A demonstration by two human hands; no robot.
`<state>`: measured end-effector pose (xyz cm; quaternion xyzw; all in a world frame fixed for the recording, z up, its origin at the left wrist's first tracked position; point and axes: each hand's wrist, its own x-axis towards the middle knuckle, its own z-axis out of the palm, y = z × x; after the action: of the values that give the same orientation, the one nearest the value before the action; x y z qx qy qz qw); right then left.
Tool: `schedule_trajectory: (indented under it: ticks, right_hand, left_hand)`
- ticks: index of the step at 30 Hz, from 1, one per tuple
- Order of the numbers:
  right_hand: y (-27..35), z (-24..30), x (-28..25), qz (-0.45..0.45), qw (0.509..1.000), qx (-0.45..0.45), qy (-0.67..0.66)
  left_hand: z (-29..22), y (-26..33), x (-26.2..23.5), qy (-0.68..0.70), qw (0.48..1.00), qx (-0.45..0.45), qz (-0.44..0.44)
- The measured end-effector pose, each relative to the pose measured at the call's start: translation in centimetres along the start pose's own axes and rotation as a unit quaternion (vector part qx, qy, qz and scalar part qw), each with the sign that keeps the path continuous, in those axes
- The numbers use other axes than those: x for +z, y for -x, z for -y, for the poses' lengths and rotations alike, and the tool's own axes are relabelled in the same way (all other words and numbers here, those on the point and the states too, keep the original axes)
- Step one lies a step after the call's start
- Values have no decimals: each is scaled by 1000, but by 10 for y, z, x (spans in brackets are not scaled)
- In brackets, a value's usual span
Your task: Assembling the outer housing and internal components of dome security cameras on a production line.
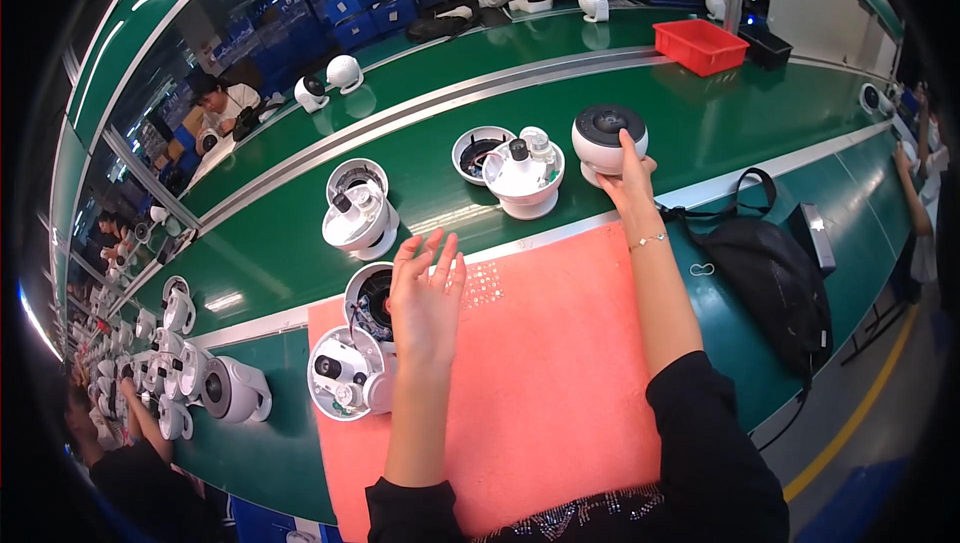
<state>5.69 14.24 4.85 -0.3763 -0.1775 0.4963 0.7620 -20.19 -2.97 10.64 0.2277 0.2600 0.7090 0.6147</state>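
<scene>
My right hand [630, 183] grips a round white security camera [610, 148] with a black face, thumb and fingers on its side, at the inner edge of the green belt. My left hand [425, 303] is raised with its fingers apart, holding nothing. Beside that hand an opened camera [345, 373] lies on the pink mat [550, 373], its lens and inner parts showing; the hand and wrist partly hide its cover [372, 293]. On the belt ahead stand two more opened cameras, one at left [360, 218] and one in the middle [525, 168].
A black bag [765, 273] with a strap lies right of the mat, next to a small box [810, 233]. Across the belt sit a red bin [700, 48] and a black bin [765, 46]. Many camera units crowd the left, near a grey-faced camera [235, 388]. Other people work around.
</scene>
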Motion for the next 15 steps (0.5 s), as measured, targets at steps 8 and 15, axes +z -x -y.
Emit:
schedule_trajectory:
  ticks: [8, 15]
  right_hand:
    - [35, -10, 16, 175, 945, 254, 109]
    - [62, -30, 33, 138, 969, 203, 23]
  left_hand:
    - [-68, -15, 1, -121, 977, 176, -3]
    - [-150, -111, -86, -566, 805, -45, -171]
